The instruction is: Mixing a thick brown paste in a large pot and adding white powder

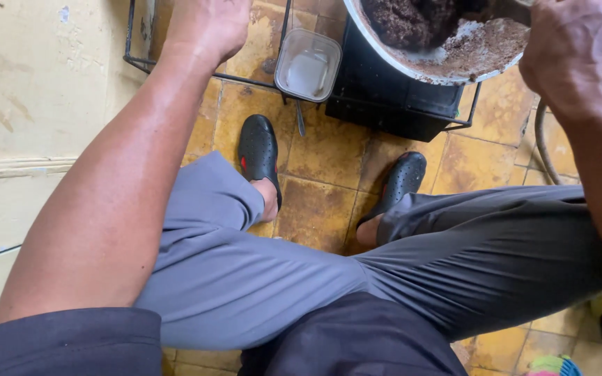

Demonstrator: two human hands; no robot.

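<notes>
A round white pan (412, 66) with dark brown crumbly food sits at the top right on a black burner stand (384, 101). My right hand (576, 52) is closed around something over the pan's right edge; what it holds runs out of view, only a dark strip shows near the top. My left hand (203, 28) rests on the thin black metal frame (137, 63) at the top left, fingers cut off by the picture's edge. A clear plastic container (306, 64) sits on the frame between the hands.
My legs in grey trousers and black clogs (258, 150) stand on worn yellow floor tiles (322, 157). A pale yellow wall (29, 118) runs along the left. A grey hose (543, 146) curves down at the right.
</notes>
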